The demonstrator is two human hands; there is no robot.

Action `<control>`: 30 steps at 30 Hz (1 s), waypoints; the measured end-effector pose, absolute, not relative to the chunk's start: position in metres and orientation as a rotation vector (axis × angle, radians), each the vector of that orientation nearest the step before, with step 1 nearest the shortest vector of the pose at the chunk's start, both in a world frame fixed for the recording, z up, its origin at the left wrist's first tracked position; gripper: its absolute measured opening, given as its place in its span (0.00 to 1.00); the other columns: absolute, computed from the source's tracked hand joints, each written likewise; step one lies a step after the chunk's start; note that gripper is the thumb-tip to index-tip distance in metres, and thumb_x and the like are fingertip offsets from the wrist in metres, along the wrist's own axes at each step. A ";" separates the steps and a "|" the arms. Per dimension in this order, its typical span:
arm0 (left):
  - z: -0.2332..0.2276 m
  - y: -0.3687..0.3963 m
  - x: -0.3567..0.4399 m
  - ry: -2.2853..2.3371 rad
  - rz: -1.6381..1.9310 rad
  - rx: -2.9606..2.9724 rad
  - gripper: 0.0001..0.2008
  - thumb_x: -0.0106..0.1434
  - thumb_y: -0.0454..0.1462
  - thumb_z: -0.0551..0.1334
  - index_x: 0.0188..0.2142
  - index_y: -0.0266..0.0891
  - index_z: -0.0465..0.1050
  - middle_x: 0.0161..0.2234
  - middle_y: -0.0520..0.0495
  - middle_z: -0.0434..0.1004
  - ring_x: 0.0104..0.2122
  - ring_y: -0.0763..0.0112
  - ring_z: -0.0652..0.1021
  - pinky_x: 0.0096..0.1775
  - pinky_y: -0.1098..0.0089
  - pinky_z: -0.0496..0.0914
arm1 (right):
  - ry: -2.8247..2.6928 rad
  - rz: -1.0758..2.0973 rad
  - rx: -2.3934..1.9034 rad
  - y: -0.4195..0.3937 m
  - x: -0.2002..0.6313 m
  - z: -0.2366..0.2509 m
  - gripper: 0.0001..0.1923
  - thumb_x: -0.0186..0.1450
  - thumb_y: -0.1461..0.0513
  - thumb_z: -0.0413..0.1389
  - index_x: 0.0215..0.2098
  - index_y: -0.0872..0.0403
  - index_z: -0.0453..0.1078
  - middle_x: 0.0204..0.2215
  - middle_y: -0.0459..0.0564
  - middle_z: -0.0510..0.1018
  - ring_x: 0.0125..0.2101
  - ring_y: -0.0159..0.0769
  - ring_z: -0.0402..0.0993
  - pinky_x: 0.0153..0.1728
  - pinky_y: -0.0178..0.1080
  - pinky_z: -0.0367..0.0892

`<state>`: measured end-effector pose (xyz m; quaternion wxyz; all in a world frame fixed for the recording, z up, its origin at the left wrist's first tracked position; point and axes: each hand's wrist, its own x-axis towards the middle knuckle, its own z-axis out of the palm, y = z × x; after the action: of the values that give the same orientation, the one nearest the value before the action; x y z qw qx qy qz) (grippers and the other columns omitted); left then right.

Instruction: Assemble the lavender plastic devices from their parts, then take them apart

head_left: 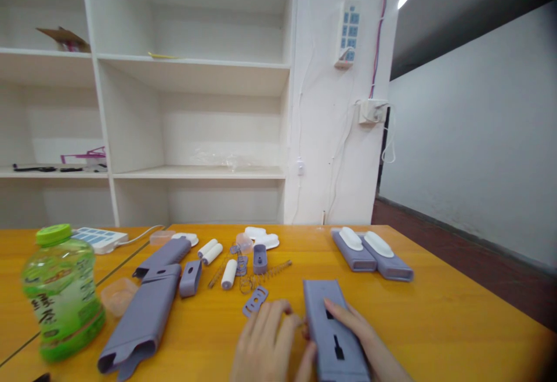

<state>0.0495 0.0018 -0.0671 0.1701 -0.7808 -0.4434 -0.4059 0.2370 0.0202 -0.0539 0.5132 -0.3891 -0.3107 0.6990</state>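
Head view: purple housing shell (335, 335) lies flat on the worktop (456, 324) at the near edge, slotted face up. Long axis runs near-to-far, far end tipped slightly to your left; near end cut off by the frame.

Your right hand (368, 341) lies along its right flank, fingers extended over the face, index near the upper slot; a flat hold, not a pinch. Your left hand (267, 344) sits just left of the shell, fingers curled down with tips at its left edge. Whether they pinch a small part there, you cannot tell.

Risks, as judgement: the shell is only pressed, so a sideways push could skate it on the smooth top. A flat slotted plate (255, 302) lies just beyond your left knuckles, springs (261, 277) and white rollers (229, 273) farther out; a sweep of the wrist would scatter them. The green bottle (61, 295) stands well left, near the long purple casing (143, 318).
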 end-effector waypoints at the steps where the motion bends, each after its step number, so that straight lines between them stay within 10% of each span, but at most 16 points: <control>1: -0.063 0.005 0.037 -1.336 -1.091 -2.228 0.05 0.63 0.38 0.62 0.40 0.45 0.72 0.42 0.47 0.79 0.40 0.62 0.79 0.43 0.64 0.70 | -0.724 1.691 -0.942 0.022 0.239 -0.053 0.26 0.58 0.51 0.67 0.47 0.56 0.69 0.30 0.52 0.83 0.34 0.47 0.83 0.38 0.44 0.76; 11: -0.062 0.051 -0.054 -1.823 -0.742 -1.970 0.22 0.70 0.38 0.52 0.62 0.45 0.64 0.61 0.42 0.70 0.59 0.55 0.68 0.54 0.52 0.60 | -0.732 1.732 -0.982 0.027 0.246 -0.054 0.24 0.63 0.53 0.63 0.48 0.58 0.61 0.34 0.62 0.84 0.36 0.54 0.83 0.42 0.52 0.76; 19: -0.055 0.052 -0.043 -1.973 -0.610 -2.052 0.12 0.69 0.38 0.53 0.40 0.43 0.76 0.45 0.44 0.78 0.46 0.58 0.76 0.50 0.56 0.62 | -0.872 1.763 -0.977 0.022 0.245 -0.048 0.24 0.61 0.51 0.63 0.46 0.56 0.62 0.32 0.59 0.83 0.33 0.50 0.83 0.35 0.46 0.77; 25: -0.060 0.055 -0.046 -1.988 -0.745 -2.051 0.20 0.70 0.41 0.52 0.58 0.41 0.66 0.51 0.40 0.74 0.50 0.57 0.74 0.48 0.61 0.66 | -1.068 1.842 -0.984 0.013 0.250 -0.047 0.32 0.56 0.50 0.67 0.50 0.56 0.62 0.30 0.56 0.83 0.28 0.46 0.82 0.29 0.40 0.75; 30: -0.063 0.059 -0.049 -1.957 -0.803 -2.128 0.15 0.70 0.37 0.51 0.49 0.41 0.74 0.43 0.41 0.76 0.45 0.58 0.76 0.47 0.61 0.68 | -1.186 1.918 -0.920 0.010 0.255 -0.039 0.35 0.50 0.53 0.71 0.51 0.56 0.67 0.34 0.52 0.82 0.28 0.38 0.80 0.30 0.35 0.73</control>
<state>-0.0489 0.0586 -0.0630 0.0703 -0.7075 -0.6505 -0.2670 0.2548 0.0100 -0.0392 0.3458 -0.3546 -0.4568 0.7390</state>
